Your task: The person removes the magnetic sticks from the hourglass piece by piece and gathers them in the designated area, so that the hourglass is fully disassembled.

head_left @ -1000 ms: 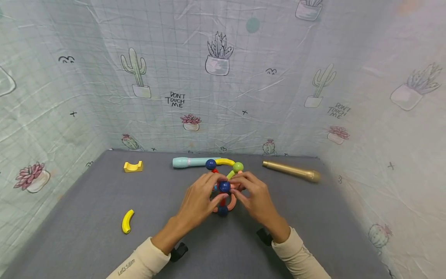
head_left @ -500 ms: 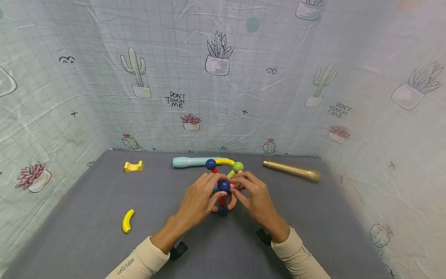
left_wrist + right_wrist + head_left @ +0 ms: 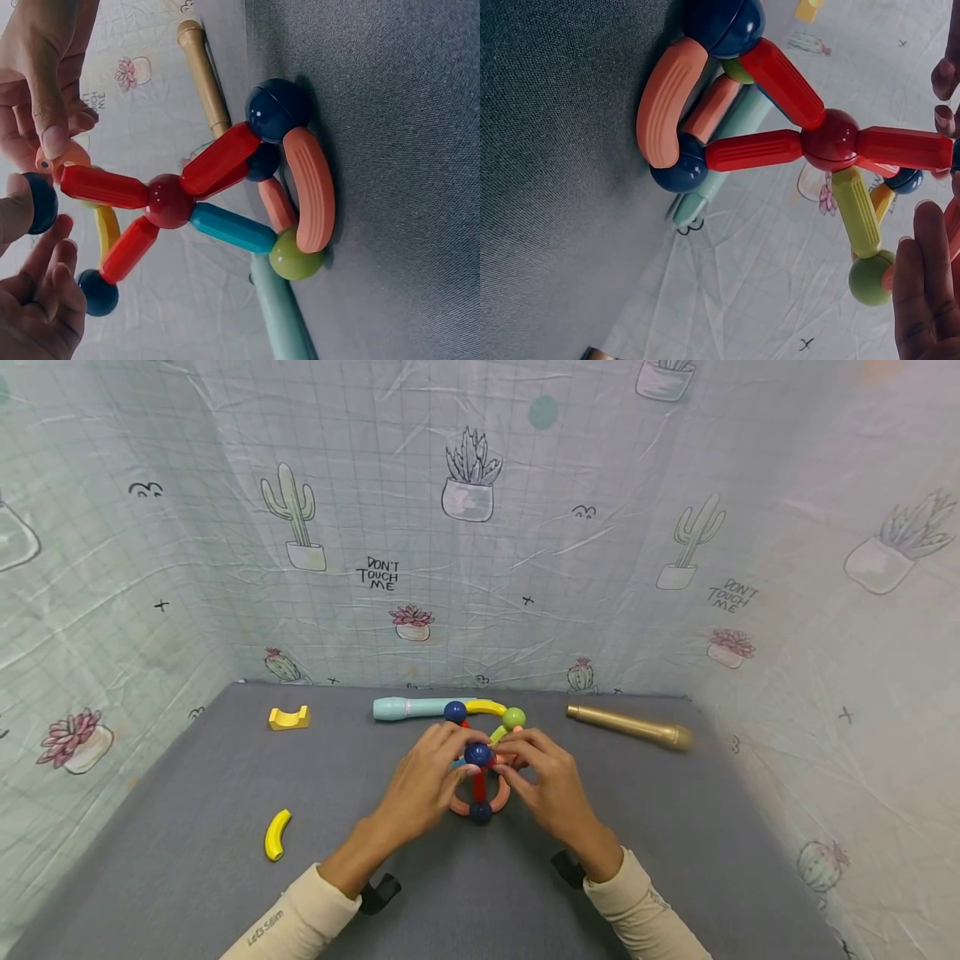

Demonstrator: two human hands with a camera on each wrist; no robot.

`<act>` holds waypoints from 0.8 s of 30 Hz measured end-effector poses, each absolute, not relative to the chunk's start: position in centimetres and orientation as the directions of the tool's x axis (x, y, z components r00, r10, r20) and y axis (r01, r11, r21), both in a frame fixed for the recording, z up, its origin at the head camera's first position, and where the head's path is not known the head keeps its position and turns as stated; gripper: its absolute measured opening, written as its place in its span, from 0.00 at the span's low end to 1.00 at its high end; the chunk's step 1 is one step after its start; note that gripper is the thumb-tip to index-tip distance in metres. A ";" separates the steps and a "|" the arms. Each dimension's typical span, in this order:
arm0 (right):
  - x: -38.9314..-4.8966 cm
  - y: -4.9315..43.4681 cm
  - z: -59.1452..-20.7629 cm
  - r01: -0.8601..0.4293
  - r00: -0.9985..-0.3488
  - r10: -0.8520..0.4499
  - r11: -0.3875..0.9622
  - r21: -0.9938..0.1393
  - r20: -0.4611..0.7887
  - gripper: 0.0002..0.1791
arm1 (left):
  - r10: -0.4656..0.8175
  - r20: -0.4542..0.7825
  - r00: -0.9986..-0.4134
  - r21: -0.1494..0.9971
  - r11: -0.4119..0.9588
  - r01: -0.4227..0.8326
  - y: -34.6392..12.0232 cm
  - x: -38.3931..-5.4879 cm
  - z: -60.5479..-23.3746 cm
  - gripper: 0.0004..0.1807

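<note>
Head view: the left hand (image 3: 422, 777) and right hand (image 3: 551, 781) obscure the middle of the ball-and-stick toy (image 3: 168, 201); lettering on the right sleeve (image 3: 641, 906) is illegible. Right wrist view: the frame edge truncates the gold microphone (image 3: 596, 354). Left wrist view: the lower edge truncates the pale blue microphone (image 3: 281, 315).

Soft diffuse lt, sm. glints on red ball (image 3: 829, 140), head-cam edges stretched

Pinched blue ball (image 3: 478, 754) slightly leftward
</note>
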State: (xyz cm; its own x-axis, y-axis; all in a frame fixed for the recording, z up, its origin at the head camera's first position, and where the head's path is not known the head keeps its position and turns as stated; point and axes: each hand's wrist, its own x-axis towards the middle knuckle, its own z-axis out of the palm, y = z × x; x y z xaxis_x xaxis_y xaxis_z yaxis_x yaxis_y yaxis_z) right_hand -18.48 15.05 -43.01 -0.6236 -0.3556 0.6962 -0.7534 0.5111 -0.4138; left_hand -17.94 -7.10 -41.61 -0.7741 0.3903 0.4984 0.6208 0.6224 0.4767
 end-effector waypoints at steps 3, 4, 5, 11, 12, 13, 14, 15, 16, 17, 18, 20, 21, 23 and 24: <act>-18.5 15.1 -43.0 -0.749 -0.629 -0.353 0.515 -0.417 0.693 0.16 | 0.353 0.504 -0.788 0.537 0.586 0.606 -7.4 -18.1 -41.8 0.21; -18.5 15.1 -43.0 -0.748 -0.631 -0.354 0.515 -0.419 0.691 0.16 | 0.338 0.507 -0.793 0.557 0.573 0.601 -7.6 -18.1 -41.8 0.21; -18.5 15.1 -43.0 -0.746 -0.633 -0.355 0.516 -0.421 0.688 0.16 | 0.322 0.512 -0.796 0.575 0.559 0.597 -7.7 -18.2 -41.9 0.21; -18.5 15.1 -43.1 -0.747 -0.637 -0.356 0.505 -0.433 0.683 0.17 | 0.228 0.554 -0.801 0.603 0.553 0.575 -9.6 -18.4 -42.4 0.23; -18.5 15.1 -43.1 -0.749 -0.635 -0.356 0.501 -0.433 0.685 0.17 | 0.214 0.556 -0.803 0.602 0.563 0.567 -10.1 -18.5 -42.5 0.23; -18.5 15.0 -43.2 -0.749 -0.635 -0.355 0.499 -0.436 0.686 0.17 | 0.200 0.556 -0.807 0.600 0.575 0.557 -10.5 -18.5 -42.6 0.22; -18.5 15.0 -43.2 -0.751 -0.633 -0.355 0.495 -0.436 0.688 0.18 | 0.189 0.557 -0.809 0.596 0.587 0.548 -11.0 -18.6 -42.8 0.23; -18.5 15.0 -43.2 -0.754 -0.630 -0.354 0.493 -0.434 0.691 0.18 | 0.179 0.554 -0.813 0.595 0.598 0.537 -11.5 -18.7 -42.9 0.23; -18.5 15.0 -43.2 -0.754 -0.630 -0.355 0.492 -0.434 0.691 0.18 | 0.170 0.553 -0.815 0.590 0.612 0.527 -12.1 -18.8 -43.1 0.23; -18.5 15.0 -43.2 -0.754 -0.630 -0.355 0.492 -0.436 0.690 0.18 | 0.162 0.551 -0.818 0.587 0.622 0.518 -12.6 -18.9 -43.3 0.23; -18.5 15.0 -43.3 -0.754 -0.631 -0.355 0.492 -0.435 0.690 0.17 | 0.155 0.551 -0.820 0.582 0.634 0.510 -13.1 -19.0 -43.4 0.24; -18.5 15.1 -43.3 -0.750 -0.636 -0.355 0.494 -0.440 0.686 0.17 | 0.144 0.551 -0.822 0.566 0.660 0.495 -14.1 -19.4 -43.8 0.24; -18.5 15.1 -43.3 -0.749 -0.637 -0.355 0.496 -0.440 0.684 0.17 | 0.140 0.547 -0.825 0.560 0.671 0.485 -14.6 -19.5 -43.9 0.24; -18.5 15.1 -43.3 -0.750 -0.635 -0.355 0.496 -0.437 0.686 0.16 | 0.134 0.543 -0.829 0.549 0.690 0.471 -15.6 -19.8 -44.1 0.24; -18.5 15.1 -43.3 -0.752 -0.632 -0.355 0.496 -0.434 0.689 0.16 | 0.131 0.543 -0.830 0.542 0.700 0.465 -16.0 -20.0 -44.2 0.24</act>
